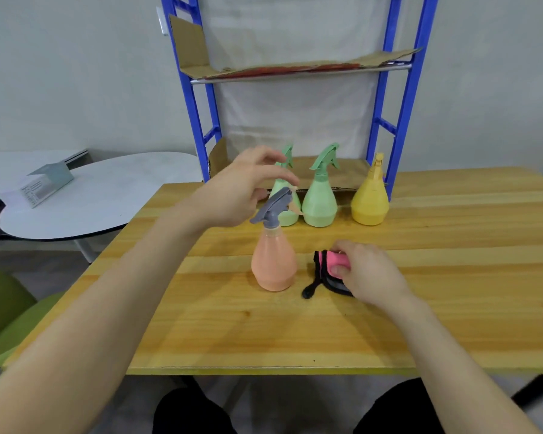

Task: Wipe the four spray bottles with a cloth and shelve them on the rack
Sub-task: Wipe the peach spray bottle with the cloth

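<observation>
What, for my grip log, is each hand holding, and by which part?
Right hand grips the cloth by its right side; left hand holds nothing.

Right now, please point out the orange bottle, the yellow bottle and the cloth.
orange bottle [273, 264]: head view, lower body.
yellow bottle [370, 203]: head view, lower body.
cloth [331, 263]: head view, pink part.

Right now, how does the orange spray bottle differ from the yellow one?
The orange bottle has a grey trigger head; the yellow bottle has a yellow one. The orange bottle stands mid-table with the left hand by its head; the yellow bottle stands at the far edge by the rack, away from both hands. Both are upright on the table, unshelved.
</observation>
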A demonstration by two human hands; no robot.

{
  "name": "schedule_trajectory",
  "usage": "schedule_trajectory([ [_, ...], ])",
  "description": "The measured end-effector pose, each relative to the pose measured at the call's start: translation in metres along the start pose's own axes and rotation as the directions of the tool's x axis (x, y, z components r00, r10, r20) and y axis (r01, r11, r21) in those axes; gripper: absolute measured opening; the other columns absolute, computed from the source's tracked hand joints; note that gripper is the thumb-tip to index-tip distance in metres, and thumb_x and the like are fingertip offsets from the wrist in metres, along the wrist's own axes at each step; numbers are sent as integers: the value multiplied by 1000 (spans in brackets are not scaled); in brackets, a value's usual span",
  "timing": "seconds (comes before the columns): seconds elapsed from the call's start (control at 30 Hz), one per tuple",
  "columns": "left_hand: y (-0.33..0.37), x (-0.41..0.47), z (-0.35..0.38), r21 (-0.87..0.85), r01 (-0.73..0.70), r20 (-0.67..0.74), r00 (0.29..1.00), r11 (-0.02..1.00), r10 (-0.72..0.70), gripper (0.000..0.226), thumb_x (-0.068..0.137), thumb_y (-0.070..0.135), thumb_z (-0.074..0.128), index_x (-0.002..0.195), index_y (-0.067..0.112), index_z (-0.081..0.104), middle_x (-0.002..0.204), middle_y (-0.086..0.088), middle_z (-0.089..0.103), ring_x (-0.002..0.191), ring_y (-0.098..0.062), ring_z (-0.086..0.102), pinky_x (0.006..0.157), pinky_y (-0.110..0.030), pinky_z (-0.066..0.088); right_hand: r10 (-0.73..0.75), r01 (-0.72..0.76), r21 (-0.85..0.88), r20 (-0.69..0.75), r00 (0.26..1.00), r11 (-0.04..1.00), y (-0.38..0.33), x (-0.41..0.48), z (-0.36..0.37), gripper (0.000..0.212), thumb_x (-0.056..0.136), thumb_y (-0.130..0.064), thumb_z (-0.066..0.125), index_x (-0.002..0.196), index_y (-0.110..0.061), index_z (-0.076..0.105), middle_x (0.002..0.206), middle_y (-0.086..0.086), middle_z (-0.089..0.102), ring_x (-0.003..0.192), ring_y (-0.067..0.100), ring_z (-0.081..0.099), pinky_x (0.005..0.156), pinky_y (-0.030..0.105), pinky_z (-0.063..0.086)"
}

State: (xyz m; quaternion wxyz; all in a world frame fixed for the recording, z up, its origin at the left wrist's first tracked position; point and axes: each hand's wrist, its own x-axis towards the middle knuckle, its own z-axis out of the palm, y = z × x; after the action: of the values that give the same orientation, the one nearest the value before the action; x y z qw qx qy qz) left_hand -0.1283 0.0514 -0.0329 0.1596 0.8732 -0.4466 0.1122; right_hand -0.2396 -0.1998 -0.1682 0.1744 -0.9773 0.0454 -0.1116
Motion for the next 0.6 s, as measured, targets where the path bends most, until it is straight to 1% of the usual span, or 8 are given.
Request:
schedule_trajectory([
  [0.03, 1, 6, -5, 29, -14, 62, 998, 999, 12, 58, 99, -8, 62, 134, 37, 70, 159, 2, 43, 152, -19, 34, 122, -39, 38, 15, -15, 40, -7, 1000, 999, 0, 1, -1, 16, 100, -21, 69, 114, -29, 66, 89, -6, 67, 85, 24, 61, 64, 32, 42],
  [0.1, 2, 13, -13, 78, -27, 135, 991, 997, 17, 45, 102, 5, 68, 130, 40, 70, 162, 3, 41, 154, -20, 30, 125, -46, 33, 50, -46, 125, -29, 998, 991, -1, 0, -3, 23, 101, -24, 70, 124, -26, 70, 102, -3, 74, 95, 25, 66, 73, 34, 49],
  [0.2, 1, 14, -24, 91, -25, 192, 981, 995, 7, 30, 103, 18, 70, 124, 40, 69, 160, 7, 43, 153, -18, 30, 125, -46, 32, 81, -62, 236, -71, 994, 970, -1, 0, -7, 28, 102, -27, 71, 130, -25, 69, 110, -5, 75, 103, 23, 68, 84, 38, 54],
  [0.3, -6, 13, -25, 89, -8, 197, 980, 996, -9, 19, 104, 29, 70, 122, 34, 69, 144, 7, 57, 139, -18, 46, 119, -44, 39, 90, -60, 343, -74, 993, 937, -2, 0, -8, 23, 102, -28, 71, 126, -28, 70, 105, -11, 74, 100, 17, 68, 84, 35, 54],
  [0.37, -8, 11, -22, 27, 20, 174, 984, 999, -25, 16, 102, 36, 71, 117, 30, 69, 125, 10, 66, 120, -12, 58, 108, -42, 48, 88, -54, 364, -77, 993, 930, -3, -1, -9, 21, 102, -28, 71, 124, -28, 70, 104, -12, 74, 101, 15, 68, 83, 33, 53],
  [0.43, -9, 6, -16, -65, 82, 124, 990, 994, -74, 15, 100, 40, 73, 109, 29, 70, 108, 16, 71, 104, 0, 63, 93, -34, 53, 94, -51, 382, -96, 991, 923, -5, -2, -10, 24, 103, -27, 70, 126, -27, 71, 107, -12, 74, 103, 15, 68, 87, 34, 55],
  [0.53, -9, -2, 1, -123, 142, -37, 988, 982, -148, 21, 95, 50, 77, 99, 31, 70, 92, 12, 72, 87, -8, 66, 74, -31, 52, 118, -33, 462, -158, 980, 886, -5, 0, -15, 20, 103, -25, 70, 122, -28, 72, 105, -15, 74, 101, 11, 68, 88, 33, 56],
  [0.6, -7, -8, 13, -174, 189, -137, 967, 966, -214, 27, 91, 57, 78, 101, 33, 70, 88, 8, 72, 82, -11, 66, 70, -30, 53, 116, -13, 492, -180, 977, 871, -6, 1, -20, 17, 102, -24, 71, 116, -32, 72, 101, -20, 73, 99, 7, 68, 81, 29, 53],
])
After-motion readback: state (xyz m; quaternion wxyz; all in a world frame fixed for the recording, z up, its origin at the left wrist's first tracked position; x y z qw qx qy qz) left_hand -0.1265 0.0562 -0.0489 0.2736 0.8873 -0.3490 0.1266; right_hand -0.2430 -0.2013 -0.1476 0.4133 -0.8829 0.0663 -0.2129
